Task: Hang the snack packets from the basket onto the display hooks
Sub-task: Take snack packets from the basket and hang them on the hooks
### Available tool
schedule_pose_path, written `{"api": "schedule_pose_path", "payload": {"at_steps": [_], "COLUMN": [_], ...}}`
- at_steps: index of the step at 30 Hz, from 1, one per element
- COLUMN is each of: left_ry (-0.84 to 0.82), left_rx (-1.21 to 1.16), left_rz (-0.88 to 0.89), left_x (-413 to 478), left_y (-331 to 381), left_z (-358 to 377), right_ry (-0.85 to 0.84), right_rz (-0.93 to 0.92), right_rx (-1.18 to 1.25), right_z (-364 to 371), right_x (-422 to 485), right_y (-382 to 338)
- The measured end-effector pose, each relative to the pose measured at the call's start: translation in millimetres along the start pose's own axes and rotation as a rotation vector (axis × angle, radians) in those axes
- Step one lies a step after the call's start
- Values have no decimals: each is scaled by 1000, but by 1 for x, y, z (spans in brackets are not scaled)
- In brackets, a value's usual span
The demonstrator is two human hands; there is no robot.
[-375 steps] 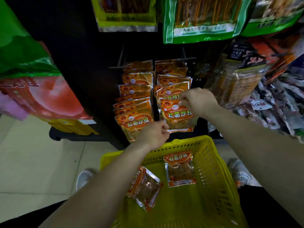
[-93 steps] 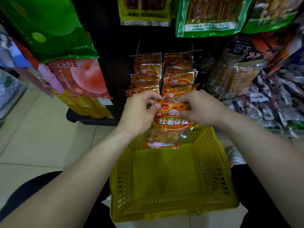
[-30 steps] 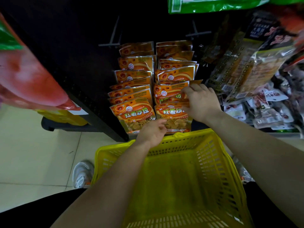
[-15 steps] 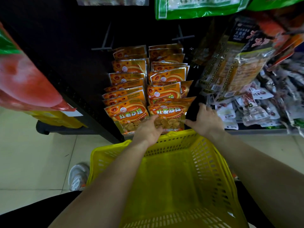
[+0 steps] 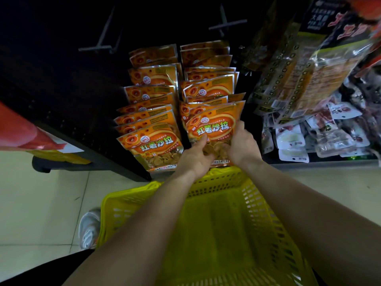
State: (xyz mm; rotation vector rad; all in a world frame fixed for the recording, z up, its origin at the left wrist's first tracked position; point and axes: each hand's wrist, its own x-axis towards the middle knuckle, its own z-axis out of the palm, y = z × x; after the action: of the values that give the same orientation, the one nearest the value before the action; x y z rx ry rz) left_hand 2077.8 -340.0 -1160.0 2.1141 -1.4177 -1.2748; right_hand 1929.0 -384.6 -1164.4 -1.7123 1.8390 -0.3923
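Note:
Two columns of orange snack packets hang on display hooks against a black panel. The front packet of the right column [image 5: 212, 129] is held from both sides: my left hand [image 5: 195, 155] grips its lower left part, and my right hand [image 5: 241, 143] holds its right edge. The front packet of the left column [image 5: 152, 145] hangs untouched beside it. Below my forearms sits the yellow plastic basket [image 5: 268, 213], with no packet visible inside. Two bare hooks [image 5: 103, 41] [image 5: 224, 23] stick out above the columns.
Larger snack bags [image 5: 305, 75] hang at the right, with small white and red packets [image 5: 292, 139] piled on a shelf below them. A red bag [image 5: 24, 131] hangs at the left edge. A white shoe [image 5: 88, 228] stands on the tiled floor left of the basket.
My right hand came down from the upper packets to the front right packet's edge. My left hand rose onto that packet's lower part. The view shifted slightly.

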Motion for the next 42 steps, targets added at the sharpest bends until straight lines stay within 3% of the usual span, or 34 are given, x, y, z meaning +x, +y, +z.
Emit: {"api": "schedule_pose_path", "payload": {"at_steps": [15,24,28,33,42], "left_ry": [27,422,374,412,505], "left_rx": [46,99,332,504,549], "left_rz": [74,341,417,466,457], "left_x": [-30,-31,-14,4,10], "left_y": [-2,40,50,59,46], "left_z": [-16,-70,-84,-84,-83], "right_ry": [30,182,175,39,43], "right_rz": [23,-287,-451,-482,-505], "right_rx": [-86,-122,-215,-268,-312], "right_z": [-25,-75,-85,-85,-82], "right_x": [-13,-5,15,37,50], "right_y": [12,-22,-39,-56,-60]}}
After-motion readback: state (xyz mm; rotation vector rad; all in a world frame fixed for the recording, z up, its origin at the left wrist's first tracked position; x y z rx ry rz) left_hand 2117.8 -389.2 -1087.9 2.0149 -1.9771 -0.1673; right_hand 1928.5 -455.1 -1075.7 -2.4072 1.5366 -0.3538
